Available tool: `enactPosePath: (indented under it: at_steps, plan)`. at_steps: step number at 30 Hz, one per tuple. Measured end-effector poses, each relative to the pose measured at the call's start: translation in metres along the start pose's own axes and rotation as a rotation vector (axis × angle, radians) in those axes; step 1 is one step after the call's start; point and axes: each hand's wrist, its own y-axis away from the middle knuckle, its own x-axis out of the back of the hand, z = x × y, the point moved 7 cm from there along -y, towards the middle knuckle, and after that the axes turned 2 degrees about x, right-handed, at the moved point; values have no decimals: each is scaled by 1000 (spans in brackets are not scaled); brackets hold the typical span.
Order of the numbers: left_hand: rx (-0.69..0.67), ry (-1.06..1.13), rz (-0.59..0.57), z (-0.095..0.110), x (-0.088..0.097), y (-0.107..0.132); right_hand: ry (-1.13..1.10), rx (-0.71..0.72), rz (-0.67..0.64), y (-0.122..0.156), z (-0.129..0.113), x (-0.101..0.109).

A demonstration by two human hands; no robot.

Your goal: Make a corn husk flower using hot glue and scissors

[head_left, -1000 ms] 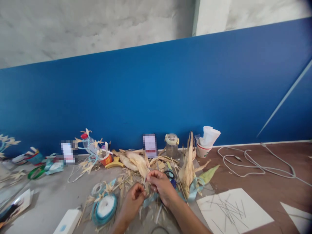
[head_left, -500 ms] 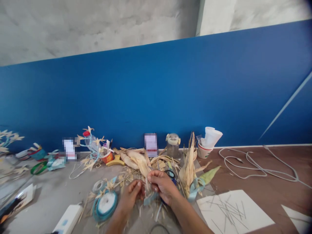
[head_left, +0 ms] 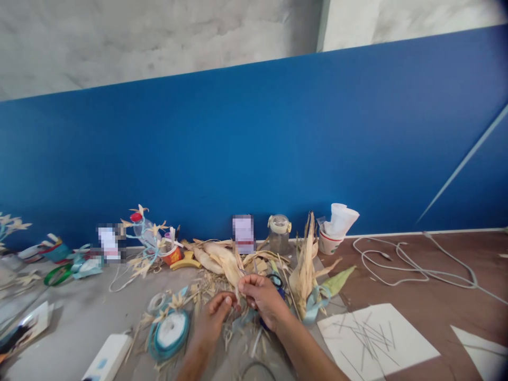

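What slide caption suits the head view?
Left hand and right hand close together among dried husks, near a ribbon spool.

Soft, diffuse light fills the room, fairly bright on the pale wall [head_left: 159, 42]. The blue partition [head_left: 254, 153] glows mid-panel and dims toward its ends. Dusky shadow gathers along the back edge of the table [head_left: 75, 317]. The left hand [head_left: 212, 320] and right hand [head_left: 264, 299] look slightly smeared, the table's left end is fuzzy, coarse pixels cover two upright screens [head_left: 243, 233], and blackness rounds the view's top right corner.
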Motion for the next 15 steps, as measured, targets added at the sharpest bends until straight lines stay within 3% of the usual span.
enactPosePath:
  at_steps: [4, 8, 15]
  plan:
    - [133, 268, 1, 0, -8, 5, 29, 4, -8, -1, 2, -2]
    - [221, 398, -10, 1, -18, 9, 85, 27, -4, 0, 3, -2]
    - [256, 549, -48, -4, -16, 7, 108, 37, 17, 0, 6, -2]
